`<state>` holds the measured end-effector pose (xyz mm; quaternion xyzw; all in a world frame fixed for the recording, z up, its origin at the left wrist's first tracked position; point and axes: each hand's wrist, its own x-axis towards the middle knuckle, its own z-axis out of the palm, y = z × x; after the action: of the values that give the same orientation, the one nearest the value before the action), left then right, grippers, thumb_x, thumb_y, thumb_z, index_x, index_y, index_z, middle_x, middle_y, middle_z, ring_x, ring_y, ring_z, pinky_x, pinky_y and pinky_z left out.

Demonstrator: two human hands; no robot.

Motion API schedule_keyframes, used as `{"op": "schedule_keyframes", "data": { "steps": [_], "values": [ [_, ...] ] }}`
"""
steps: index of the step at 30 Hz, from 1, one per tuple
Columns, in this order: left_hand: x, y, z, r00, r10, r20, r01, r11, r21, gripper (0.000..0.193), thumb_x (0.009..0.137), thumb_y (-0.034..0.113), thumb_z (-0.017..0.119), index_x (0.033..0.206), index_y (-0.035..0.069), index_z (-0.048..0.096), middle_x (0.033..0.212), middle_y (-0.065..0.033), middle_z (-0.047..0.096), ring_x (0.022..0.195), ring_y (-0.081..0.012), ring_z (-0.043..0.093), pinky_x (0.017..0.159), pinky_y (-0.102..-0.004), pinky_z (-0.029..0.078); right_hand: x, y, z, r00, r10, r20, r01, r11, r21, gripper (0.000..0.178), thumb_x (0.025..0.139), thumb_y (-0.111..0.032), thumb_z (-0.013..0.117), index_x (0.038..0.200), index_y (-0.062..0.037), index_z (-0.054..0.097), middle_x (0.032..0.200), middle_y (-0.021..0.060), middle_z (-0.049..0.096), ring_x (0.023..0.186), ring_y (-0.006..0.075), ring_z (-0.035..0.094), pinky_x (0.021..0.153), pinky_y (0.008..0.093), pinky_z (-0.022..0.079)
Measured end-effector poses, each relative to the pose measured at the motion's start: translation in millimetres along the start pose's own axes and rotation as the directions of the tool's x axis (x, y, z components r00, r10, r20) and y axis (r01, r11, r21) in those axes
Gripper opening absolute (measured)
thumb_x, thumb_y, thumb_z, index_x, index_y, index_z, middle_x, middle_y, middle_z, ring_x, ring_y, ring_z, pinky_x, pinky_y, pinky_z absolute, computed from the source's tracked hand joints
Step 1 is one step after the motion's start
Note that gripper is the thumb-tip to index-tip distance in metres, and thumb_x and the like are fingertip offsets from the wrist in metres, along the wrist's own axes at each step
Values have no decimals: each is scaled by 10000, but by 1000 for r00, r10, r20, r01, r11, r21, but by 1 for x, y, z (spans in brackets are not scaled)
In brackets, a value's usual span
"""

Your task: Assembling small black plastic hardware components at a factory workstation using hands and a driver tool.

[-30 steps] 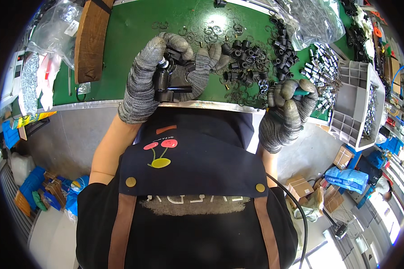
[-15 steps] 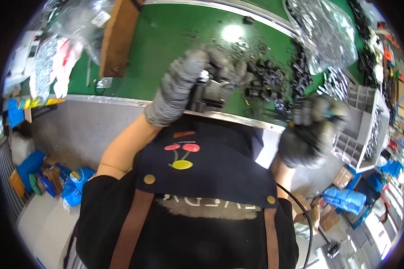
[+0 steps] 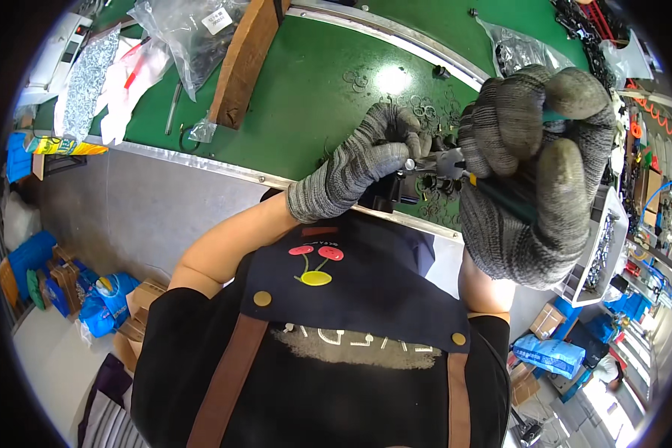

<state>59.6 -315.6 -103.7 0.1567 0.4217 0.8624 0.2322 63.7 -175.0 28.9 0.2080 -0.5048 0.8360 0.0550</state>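
Note:
Both my hands wear grey knitted gloves. My right hand (image 3: 534, 179) is closed around pliers (image 3: 449, 163) with dark green handles, their metal jaws pointing left. Between the thumb and fingers of my left hand (image 3: 355, 164) is a small part with a round silver end (image 3: 409, 164), close to the plier tips; whether they touch I cannot tell. Below the left hand, at the table edge, sits a black block (image 3: 381, 201). Small black parts (image 3: 442, 196) lie under the pliers, partly hidden by my right hand. Thin open rings (image 3: 424, 108) are scattered beyond them.
The green table (image 3: 306, 82) has a metal front edge (image 3: 231, 172). A wooden bar (image 3: 246, 60) and a clear plastic bag (image 3: 183, 37) lie at the left. Another bag (image 3: 523, 52) lies at the back right. A grey bin (image 3: 608, 246) of metal parts stands right of my hand.
My right hand has moved up and left, bringing the pliers to the part in my left hand. The left hand has turned and shifted slightly right. The view has shifted too.

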Motion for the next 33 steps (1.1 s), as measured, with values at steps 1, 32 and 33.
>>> {"op": "schedule_keyframes", "data": {
  "steps": [1,32,33],
  "values": [
    [-1,3,2,1000,-2,-13,2,1000,20,407,910,294,621,1205,45,494,1038,-52,579,1018,-156,555,957,-321,449,0,1,2,1000,-7,-13,7,1000,-17,399,945,-212,629,1287,-54,496,867,19,451,718,109,404,638,246,370],
    [-3,-18,-21,917,-336,-216,287,930,-230,532,1016,258,543,1467,36,369,1456,-112,459,1313,-207,472,1101,-345,407,7,56,-4,916,-377,-136,291,859,-421,260,859,-54,647,1106,-18,577,720,27,544,577,128,531,544,275,460],
    [1,-1,-14,886,-421,-194,335,871,-360,540,1015,262,545,1470,35,364,1460,-113,456,1318,-208,469,1104,-345,404,8,52,-5,911,-390,-134,303,854,-422,260,859,-54,647,1106,-18,577,720,27,544,577,128,531,544,275,460]
  ]
}}
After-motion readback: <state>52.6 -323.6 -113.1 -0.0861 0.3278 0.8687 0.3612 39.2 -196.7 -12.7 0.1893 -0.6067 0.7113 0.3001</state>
